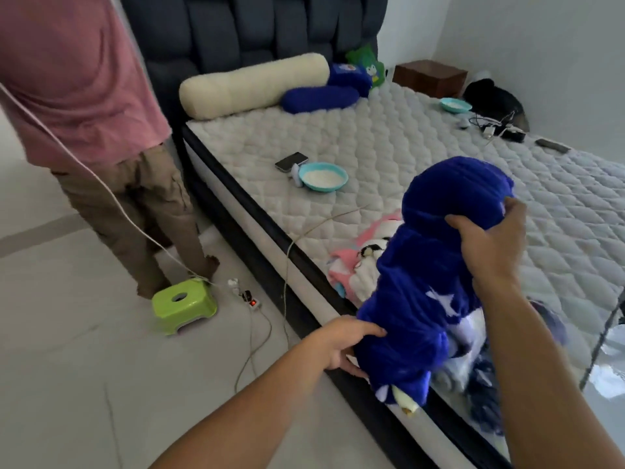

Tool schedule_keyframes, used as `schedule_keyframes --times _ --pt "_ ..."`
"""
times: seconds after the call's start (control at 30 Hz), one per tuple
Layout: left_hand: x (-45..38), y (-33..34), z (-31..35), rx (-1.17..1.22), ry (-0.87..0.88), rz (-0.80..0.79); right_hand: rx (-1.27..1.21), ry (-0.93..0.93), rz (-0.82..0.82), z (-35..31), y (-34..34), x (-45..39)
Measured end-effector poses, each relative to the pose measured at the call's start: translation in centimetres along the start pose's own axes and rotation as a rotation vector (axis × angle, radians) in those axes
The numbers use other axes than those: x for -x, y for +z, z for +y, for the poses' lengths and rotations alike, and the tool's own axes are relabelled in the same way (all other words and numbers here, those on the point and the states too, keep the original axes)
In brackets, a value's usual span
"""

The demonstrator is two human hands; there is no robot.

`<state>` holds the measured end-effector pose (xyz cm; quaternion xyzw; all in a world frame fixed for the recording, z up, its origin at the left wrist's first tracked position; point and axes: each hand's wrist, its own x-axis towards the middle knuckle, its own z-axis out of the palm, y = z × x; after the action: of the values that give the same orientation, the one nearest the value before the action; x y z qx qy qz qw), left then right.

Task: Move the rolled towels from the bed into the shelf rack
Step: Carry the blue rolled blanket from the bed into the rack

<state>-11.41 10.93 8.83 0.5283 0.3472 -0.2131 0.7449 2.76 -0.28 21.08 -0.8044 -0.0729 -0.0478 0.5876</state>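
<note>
A big rolled blue towel (429, 282) with white star marks is held up over the near edge of the bed (389, 147). My right hand (490, 242) grips its upper part from the right. My left hand (341, 346) holds its lower end from the left. Under it lies a pink and white rolled towel (358, 262) on the mattress. More blue and white cloth (473, 363) lies blurred below the roll. Another blue roll (319, 99) and a cream roll (252, 84) rest by the headboard. No shelf rack is visible.
A person in a pink shirt (67, 79) stands left of the bed beside a green stool (184, 304). A power strip (250, 299) and cables lie on the floor. A teal bowl (323, 177) and a phone (291, 161) sit on the mattress.
</note>
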Motion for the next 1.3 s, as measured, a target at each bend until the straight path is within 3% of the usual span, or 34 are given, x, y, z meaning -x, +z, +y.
schedule_keyframes --times 0.17,0.33,0.63,0.83,1.03,1.17,1.3 --pt "8.2 -13.2 -3.2 0.156 0.096 0.337 -0.06 -0.056 -0.268 -5.6 12.1 7.0" --pt "18.3 -24.4 -10.0 0.409 0.18 0.665 -0.117 -0.215 -0.678 -11.9 24.9 16.7" --pt "35.0 -33.7 -25.7 0.946 0.179 1.199 -0.312 -0.493 -1.435 -21.6 40.9 42.1" --pt "39.7 -34.9 -31.0 1.331 0.178 1.441 -0.487 -0.85 -1.854 -25.4 43.8 56.7" --pt "42.9 -33.8 -33.2 1.62 0.332 1.723 -0.699 -1.132 -2.216 -29.7 41.5 67.0" --pt "46.6 -33.9 -34.3 1.695 0.486 2.002 -0.824 -1.201 -2.301 -33.7 39.9 73.7" --pt "51.5 -35.0 -35.7 1.597 0.572 2.266 -0.865 -1.186 -2.319 -36.8 38.9 80.5"
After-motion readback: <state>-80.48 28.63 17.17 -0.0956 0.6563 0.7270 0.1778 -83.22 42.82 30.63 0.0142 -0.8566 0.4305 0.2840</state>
